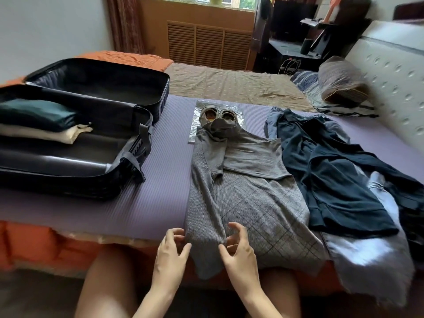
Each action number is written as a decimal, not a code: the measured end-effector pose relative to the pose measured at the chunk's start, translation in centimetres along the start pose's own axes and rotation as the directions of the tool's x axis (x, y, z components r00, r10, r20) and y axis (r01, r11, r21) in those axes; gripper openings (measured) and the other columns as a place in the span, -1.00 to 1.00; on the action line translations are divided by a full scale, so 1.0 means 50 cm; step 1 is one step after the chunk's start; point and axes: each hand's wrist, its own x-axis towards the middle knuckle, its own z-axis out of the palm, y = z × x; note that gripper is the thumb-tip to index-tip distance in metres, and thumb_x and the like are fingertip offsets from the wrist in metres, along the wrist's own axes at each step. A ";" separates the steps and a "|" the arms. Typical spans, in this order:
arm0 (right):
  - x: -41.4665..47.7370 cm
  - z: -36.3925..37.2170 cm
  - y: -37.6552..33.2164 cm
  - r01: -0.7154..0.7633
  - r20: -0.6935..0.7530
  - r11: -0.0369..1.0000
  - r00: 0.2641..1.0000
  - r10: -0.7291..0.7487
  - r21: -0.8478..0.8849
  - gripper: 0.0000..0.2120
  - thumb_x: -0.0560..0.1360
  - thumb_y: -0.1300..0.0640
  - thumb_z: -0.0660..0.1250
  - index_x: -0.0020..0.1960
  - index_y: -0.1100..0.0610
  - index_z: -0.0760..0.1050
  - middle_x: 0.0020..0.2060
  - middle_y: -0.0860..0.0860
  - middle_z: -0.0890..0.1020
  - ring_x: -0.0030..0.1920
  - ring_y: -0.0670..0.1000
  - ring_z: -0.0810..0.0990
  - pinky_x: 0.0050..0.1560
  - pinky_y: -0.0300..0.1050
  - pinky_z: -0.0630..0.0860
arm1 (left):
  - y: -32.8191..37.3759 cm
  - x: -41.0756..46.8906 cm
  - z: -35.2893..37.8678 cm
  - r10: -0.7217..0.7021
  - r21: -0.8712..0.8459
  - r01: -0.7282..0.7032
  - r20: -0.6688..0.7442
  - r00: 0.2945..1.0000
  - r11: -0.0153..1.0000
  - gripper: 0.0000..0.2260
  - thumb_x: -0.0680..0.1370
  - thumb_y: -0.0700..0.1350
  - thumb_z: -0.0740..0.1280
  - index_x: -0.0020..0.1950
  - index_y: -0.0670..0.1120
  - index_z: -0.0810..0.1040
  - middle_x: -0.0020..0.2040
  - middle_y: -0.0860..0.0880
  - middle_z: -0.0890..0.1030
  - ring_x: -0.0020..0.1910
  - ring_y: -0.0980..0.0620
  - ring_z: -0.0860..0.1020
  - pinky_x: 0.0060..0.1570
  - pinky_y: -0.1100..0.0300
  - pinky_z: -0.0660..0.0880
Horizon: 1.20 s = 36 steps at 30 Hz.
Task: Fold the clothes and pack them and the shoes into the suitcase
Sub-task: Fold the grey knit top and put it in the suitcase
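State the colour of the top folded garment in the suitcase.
The garment is dark green; head view.

half-folded grey checked knit garment (pixel 252 203): left of it an open black hard-shell suitcase (pixel 68 180) (folded clothes (pixel 41 120) inside), right of it dark blue clothes (pixel 339 180), at its near hem left hand (pixel 171 251) and right hand (pixel 238 251), loosely curled.

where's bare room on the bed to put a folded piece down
Bare mat lies between the suitcase and the grey garment; the brown sheet behind the shoes is bare too. Right of the garment, dark blue clothes crowd it.
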 end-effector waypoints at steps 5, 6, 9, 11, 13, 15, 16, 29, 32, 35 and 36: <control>-0.009 -0.006 0.010 0.011 -0.016 1.000 1.000 -0.011 -0.029 -0.51 0.43 0.16 0.43 0.29 -0.07 0.35 -0.26 -0.10 0.56 -0.23 -0.07 0.59 -0.06 0.00 0.54 | 0.009 0.006 0.007 -0.045 -0.029 0.045 0.020 0.999 0.999 -0.71 0.47 -0.18 0.42 0.08 0.02 0.38 -0.17 0.13 0.53 0.00 0.02 0.49 -0.01 0.23 0.32; -0.009 -0.005 0.013 0.009 -0.017 1.000 1.000 -0.009 -0.011 -0.51 0.43 0.18 0.43 0.29 -0.04 0.36 -0.27 -0.09 0.55 -0.24 -0.07 0.58 -0.06 -0.01 0.53 | 0.013 0.007 0.007 -0.049 -0.041 0.049 0.019 0.999 0.998 -0.71 0.48 -0.17 0.42 0.08 0.00 0.38 -0.18 0.11 0.54 -0.03 0.02 0.50 -0.03 0.23 0.32; -0.007 -0.003 0.020 0.029 -0.020 0.999 0.999 -0.028 0.030 -0.51 0.42 0.25 0.43 0.28 0.01 0.38 -0.29 -0.07 0.53 -0.27 -0.05 0.55 -0.06 -0.05 0.53 | 0.021 0.010 0.001 -0.073 -0.102 0.075 0.020 0.997 0.992 -0.73 0.48 -0.18 0.42 0.09 -0.06 0.38 -0.20 0.04 0.55 -0.09 0.04 0.53 -0.08 0.24 0.33; -0.006 -0.002 0.027 0.039 -0.022 0.998 0.999 -0.038 0.044 -0.51 0.42 0.27 0.43 0.28 0.02 0.39 -0.28 -0.07 0.53 -0.28 -0.06 0.54 -0.06 -0.10 0.53 | 0.017 0.011 -0.006 -0.092 -0.144 0.094 0.018 0.996 0.985 -0.73 0.48 -0.19 0.41 0.10 -0.08 0.39 -0.21 0.00 0.56 -0.11 0.07 0.53 -0.10 0.24 0.34; -0.007 0.000 0.030 0.043 -0.022 0.996 0.999 -0.042 0.076 -0.51 0.41 0.30 0.43 0.27 0.04 0.40 -0.27 -0.05 0.52 -0.30 -0.07 0.53 -0.10 -0.23 0.51 | 0.009 0.010 -0.009 -0.111 -0.133 0.118 0.057 0.992 0.984 -0.75 0.49 -0.18 0.40 0.09 -0.09 0.40 -0.18 -0.01 0.56 -0.09 0.06 0.53 -0.09 0.24 0.36; -0.009 0.003 0.030 0.045 -0.009 0.994 0.999 -0.044 0.104 -0.52 0.41 0.33 0.42 0.25 0.04 0.41 -0.26 -0.03 0.52 -0.31 -0.08 0.53 -0.15 -0.35 0.47 | -0.002 0.006 -0.007 -0.113 -0.076 0.122 0.118 0.987 0.990 -0.78 0.50 -0.13 0.40 0.06 -0.08 0.41 -0.12 0.01 0.56 -0.05 0.04 0.53 -0.06 0.26 0.37; -0.010 0.004 0.030 0.047 -0.005 0.993 0.999 -0.047 0.108 -0.53 0.41 0.34 0.42 0.24 0.02 0.41 -0.25 -0.03 0.52 -0.31 -0.08 0.53 -0.16 -0.37 0.46 | -0.006 0.004 -0.006 -0.109 -0.057 0.118 0.143 0.984 0.991 -0.78 0.50 -0.11 0.40 0.06 -0.07 0.41 -0.09 0.02 0.57 -0.04 0.06 0.53 -0.08 0.30 0.37; -0.012 0.003 0.042 0.086 -0.071 0.993 0.994 -0.081 0.081 -0.51 0.42 0.32 0.42 0.27 0.02 0.40 -0.26 -0.05 0.53 -0.16 -0.09 0.54 -0.07 -0.31 0.46 | -0.028 -0.010 -0.013 -0.123 -0.116 0.142 0.157 0.980 0.983 -0.68 0.42 -0.11 0.48 0.07 -0.03 0.41 -0.28 -0.07 0.61 -0.26 0.13 0.59 -0.25 0.47 0.41; -0.016 0.009 0.045 0.059 -0.045 0.994 0.997 -0.055 0.089 -0.52 0.43 0.33 0.41 0.28 0.05 0.40 -0.25 -0.03 0.52 -0.22 -0.07 0.54 -0.11 -0.34 0.46 | -0.035 -0.016 -0.006 -0.108 -0.131 0.130 0.164 0.981 0.983 -0.70 0.46 -0.10 0.45 0.11 -0.06 0.42 -0.23 -0.06 0.62 -0.20 0.11 0.60 -0.22 0.47 0.42; -0.020 0.014 0.048 0.060 -0.023 0.994 0.998 -0.058 0.090 -0.52 0.42 0.34 0.41 0.28 0.06 0.40 -0.24 -0.04 0.51 -0.28 -0.06 0.53 -0.15 -0.36 0.45 | -0.038 -0.022 -0.006 -0.106 -0.131 0.138 0.231 0.967 0.982 -0.68 0.44 -0.08 0.47 0.09 0.03 0.40 -0.21 -0.02 0.64 -0.19 0.18 0.61 -0.18 0.35 0.51; -0.021 0.014 0.051 0.063 -0.014 0.995 0.998 -0.062 0.081 -0.51 0.42 0.34 0.41 0.29 0.06 0.40 -0.24 -0.05 0.51 -0.28 -0.06 0.53 -0.14 -0.35 0.46 | -0.040 -0.025 -0.007 -0.110 -0.129 0.148 0.266 0.958 0.981 -0.66 0.42 -0.08 0.48 0.07 0.07 0.39 -0.21 0.00 0.65 -0.18 0.24 0.61 -0.18 0.32 0.53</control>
